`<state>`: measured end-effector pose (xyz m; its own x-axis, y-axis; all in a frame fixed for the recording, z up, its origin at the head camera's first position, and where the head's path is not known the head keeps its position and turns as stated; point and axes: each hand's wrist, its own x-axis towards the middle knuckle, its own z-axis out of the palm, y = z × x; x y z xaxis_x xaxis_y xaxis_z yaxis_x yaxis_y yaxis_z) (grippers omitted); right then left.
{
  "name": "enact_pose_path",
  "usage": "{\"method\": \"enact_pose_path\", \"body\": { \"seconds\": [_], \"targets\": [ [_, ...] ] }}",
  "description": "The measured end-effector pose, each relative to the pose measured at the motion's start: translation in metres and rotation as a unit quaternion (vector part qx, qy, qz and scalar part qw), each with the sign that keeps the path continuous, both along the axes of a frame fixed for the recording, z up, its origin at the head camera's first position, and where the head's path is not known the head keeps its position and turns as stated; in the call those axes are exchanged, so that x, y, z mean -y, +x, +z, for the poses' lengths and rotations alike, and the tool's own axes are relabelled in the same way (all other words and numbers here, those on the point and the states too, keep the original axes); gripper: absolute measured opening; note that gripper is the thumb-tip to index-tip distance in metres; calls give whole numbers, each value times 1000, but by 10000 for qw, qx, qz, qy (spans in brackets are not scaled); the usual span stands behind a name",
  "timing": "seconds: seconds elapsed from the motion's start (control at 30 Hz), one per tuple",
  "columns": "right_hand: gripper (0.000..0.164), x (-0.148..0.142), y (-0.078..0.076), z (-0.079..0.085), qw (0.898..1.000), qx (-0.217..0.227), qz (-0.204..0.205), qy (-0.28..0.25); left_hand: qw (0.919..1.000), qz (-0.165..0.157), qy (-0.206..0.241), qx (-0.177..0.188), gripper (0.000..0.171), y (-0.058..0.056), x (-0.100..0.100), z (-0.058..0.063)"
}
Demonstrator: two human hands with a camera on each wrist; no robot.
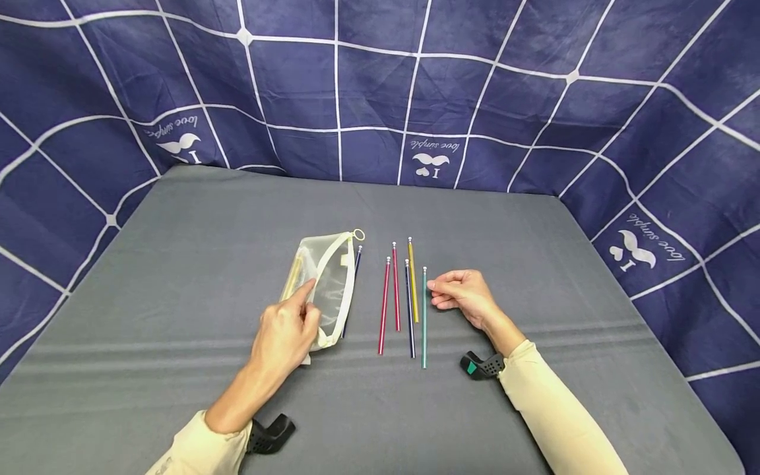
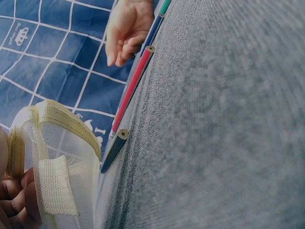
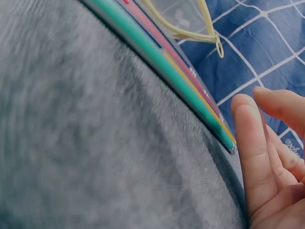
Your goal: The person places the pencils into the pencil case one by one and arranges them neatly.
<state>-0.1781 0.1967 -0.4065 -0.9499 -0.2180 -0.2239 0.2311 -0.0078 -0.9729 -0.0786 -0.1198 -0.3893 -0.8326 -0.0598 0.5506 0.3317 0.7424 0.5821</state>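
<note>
A translucent zip pouch [image 1: 334, 290] with cream edging lies on the grey table, its mouth spread wide. My left hand [image 1: 286, 333] holds the pouch at its near zip edge, index finger extended along the mouth and other fingers curled. Beside it, my right hand [image 1: 464, 295] hovers at the upper end of a green pencil [image 1: 424, 323], thumb and index fingertips close together with nothing between them. Left of the green pencil lie a dark blue pencil [image 1: 410, 310], a yellow pencil [image 1: 413, 284] and two red pencils [image 1: 384, 310]. Another dark blue pencil [image 1: 357, 260] is partly hidden under the pouch.
Inside the pouch's left side, yellowish stick shapes [image 1: 293, 277] show through. A ring pull [image 1: 359, 234] sits at its far corner. Blue curtain with white lines [image 1: 380, 86] surrounds the table's back and sides. Black wrist devices [image 1: 482, 365] are worn on both forearms.
</note>
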Motion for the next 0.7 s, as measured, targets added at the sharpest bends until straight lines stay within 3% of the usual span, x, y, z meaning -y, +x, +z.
{"method": "enact_pose_path", "body": {
  "seconds": [0.27, 0.53, 0.7],
  "targets": [
    [24, 0, 2, 2, 9908, 183, 670, 1165, 9999, -53, -63, -117, 43, -2, -1, 0],
    [28, 4, 4, 4, 9840, 202, 564, 1679, 9999, -48, -76, -100, 43, -2, -1, 0],
    [25, 3, 5, 2, 9839, 224, 521, 1693, 9999, -65, -70, -112, 43, -1, -2, -1]
  ]
}}
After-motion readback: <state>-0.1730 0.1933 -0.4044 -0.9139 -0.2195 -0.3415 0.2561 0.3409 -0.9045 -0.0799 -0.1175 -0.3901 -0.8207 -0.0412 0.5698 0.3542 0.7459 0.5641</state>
